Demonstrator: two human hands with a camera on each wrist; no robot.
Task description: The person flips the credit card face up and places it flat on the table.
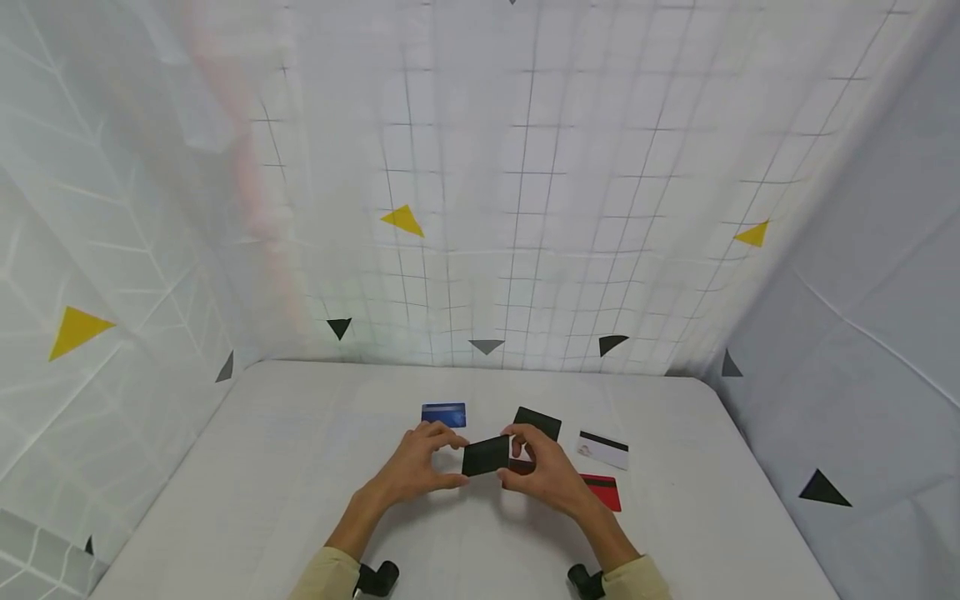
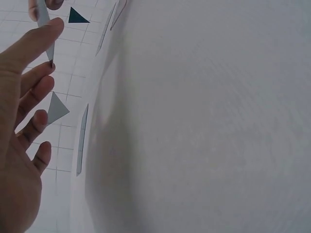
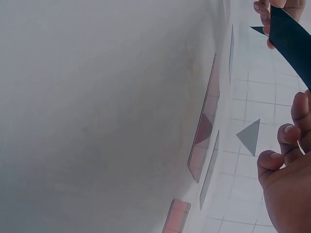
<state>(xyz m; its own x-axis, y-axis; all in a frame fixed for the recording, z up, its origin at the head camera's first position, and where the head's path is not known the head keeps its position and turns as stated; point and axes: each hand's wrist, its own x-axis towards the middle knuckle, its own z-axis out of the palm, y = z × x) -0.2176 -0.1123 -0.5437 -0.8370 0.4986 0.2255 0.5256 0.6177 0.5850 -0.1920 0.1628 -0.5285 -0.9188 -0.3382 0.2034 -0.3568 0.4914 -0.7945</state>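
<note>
Between both hands a dark card (image 1: 486, 456) is held up over the white table, its broad face toward the head camera. My left hand (image 1: 422, 465) pinches its left end between thumb and finger, the other fingers apart. At the opposite end my right hand (image 1: 553, 477) pinches the card by thumb and finger. The left wrist view shows the card (image 2: 44, 24) nearly edge-on; its dark face (image 3: 291, 39) appears at the top right of the right wrist view. Part of a dark red card (image 1: 517, 475) shows behind the right fingers.
Beyond the left hand lies a blue card (image 1: 444, 415). Another dark card (image 1: 540, 423) lies behind the right hand. Right of it are a white card (image 1: 603, 450) with a black stripe and a red card (image 1: 604, 492), partly covered by the hand. White sheeting (image 1: 480, 292) hangs behind the table.
</note>
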